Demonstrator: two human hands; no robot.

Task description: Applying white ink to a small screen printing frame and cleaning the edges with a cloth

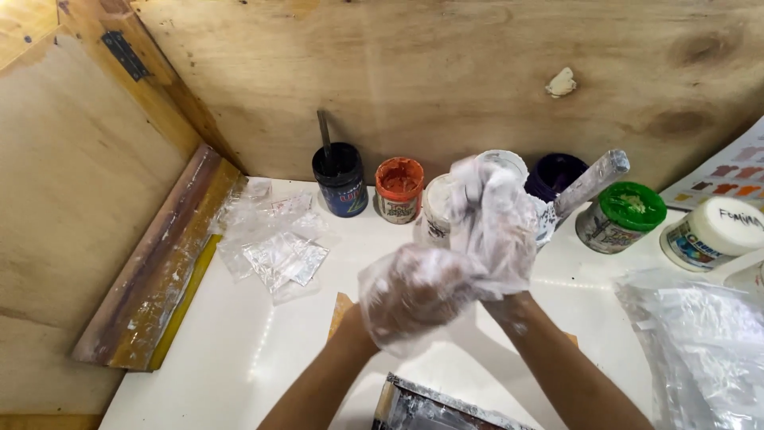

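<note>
Plywood wall (446, 72) backs the white table (239, 342) and its row of paint jars (399, 189). Before those jars, the left hand (410, 293), gloved, pinches the thin plastic glove (497, 219) onto the upright, spread right hand (493, 231); seating the cuff seems next.

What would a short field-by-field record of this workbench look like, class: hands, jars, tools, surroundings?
Left hand: in a thin clear plastic glove, gripping the right hand's glove at the wrist
Right hand: raised, loose clear plastic glove over it
Paint jars: dark jar with stick, orange-lidded jar, white jar, purple jar, green-lidded jar, white-lidded jar
Tools: paint-smeared spatula; squeegee leaning at left
Other: crumpled plastic bags; clear plastic sheet
Surface: white table, plywood walls
</note>
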